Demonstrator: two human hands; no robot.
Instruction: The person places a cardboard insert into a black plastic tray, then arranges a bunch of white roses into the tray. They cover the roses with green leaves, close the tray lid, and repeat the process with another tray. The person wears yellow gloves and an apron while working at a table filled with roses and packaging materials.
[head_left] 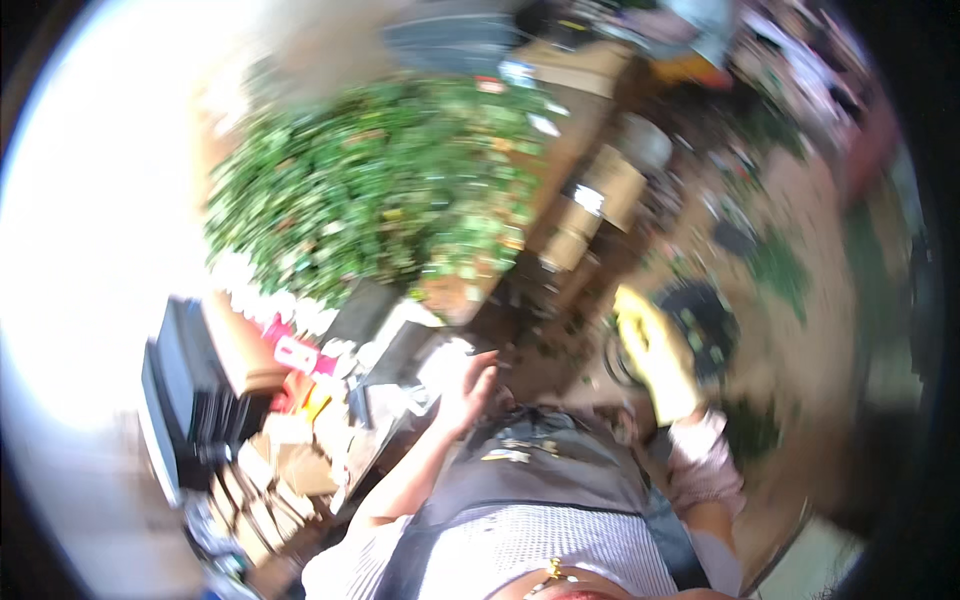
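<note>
The whole picture is smeared by motion. My bare left hand is near the table's edge, its fingers loosely apart, with no held thing showing. Just beyond it lies a bright white object whose kind I cannot make out. My right hand wears a yellow glove, the fingers stretched out and apparently holding nothing. Beside and partly behind that glove, on the floor, is a round black bucket or tub with green bits on it. A large heap of green leafy stems covers the table ahead.
Left of me are cut cardboard pieces, a dark stack of flat items and red and orange packets. Cardboard boxes stand along the table's right side. Leaf scraps litter the brown floor. Another person's arm shows at the far end.
</note>
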